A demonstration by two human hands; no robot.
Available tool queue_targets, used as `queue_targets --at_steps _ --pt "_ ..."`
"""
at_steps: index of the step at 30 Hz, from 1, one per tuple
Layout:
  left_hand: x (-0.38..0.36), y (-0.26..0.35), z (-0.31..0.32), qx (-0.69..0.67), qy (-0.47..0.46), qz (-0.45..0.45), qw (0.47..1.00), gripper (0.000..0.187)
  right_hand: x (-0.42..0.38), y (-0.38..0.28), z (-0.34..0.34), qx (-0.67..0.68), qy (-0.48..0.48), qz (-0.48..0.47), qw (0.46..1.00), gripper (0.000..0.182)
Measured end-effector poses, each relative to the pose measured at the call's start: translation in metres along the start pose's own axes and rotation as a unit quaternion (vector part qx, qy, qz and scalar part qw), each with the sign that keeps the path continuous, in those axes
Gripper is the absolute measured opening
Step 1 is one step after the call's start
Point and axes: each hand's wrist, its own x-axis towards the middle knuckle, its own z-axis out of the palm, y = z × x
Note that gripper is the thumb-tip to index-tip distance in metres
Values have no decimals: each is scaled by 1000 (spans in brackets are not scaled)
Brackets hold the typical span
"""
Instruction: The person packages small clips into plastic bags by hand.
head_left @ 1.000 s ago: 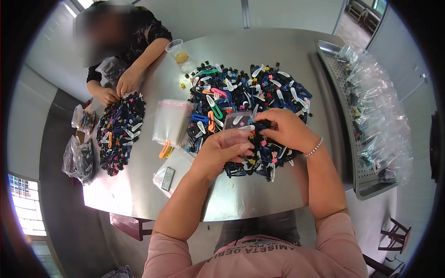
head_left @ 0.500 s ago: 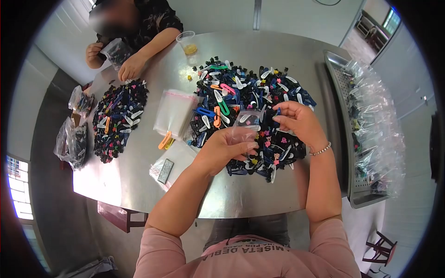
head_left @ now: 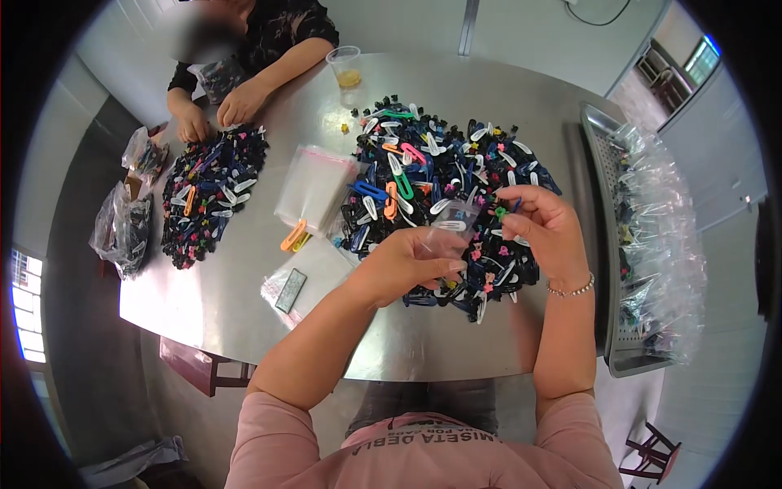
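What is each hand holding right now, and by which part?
Left hand pinches a small clear bag by its lower edge; right hand holds a tiny green clip at its fingertips.

A small packing workshop, by the look of it. A steel table [head_left: 423, 342] stands on a bare grey floor, heaped with two piles of hair clips [head_left: 440, 187], one in front of each person seated at it. Stacks of empty clear bags [head_left: 314, 191] lie between the piles, and filled bags [head_left: 122, 228] sit at the far edge. A perforated metal tray [head_left: 607, 244] alongside holds many more packed bags [head_left: 660, 244].
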Motion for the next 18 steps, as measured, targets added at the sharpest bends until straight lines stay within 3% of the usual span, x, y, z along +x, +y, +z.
queue_targets --at_steps 3,7,12,18 --pt "-2 1 2 7 -15 -7 1000 33 -6 -5 13 1 -13 -63 998 29" --pt "1 -6 2 -5 -38 3 999 39 -9 -3 18 -19 -38 -49 998 27" --pt "2 -5 1 4 -47 -2 999 37 -9 -5 25 -99 -94 -38 990 23" --pt "5 -12 0 17 -51 13 998 34 -11 -4 30 -106 -131 -40 985 17"
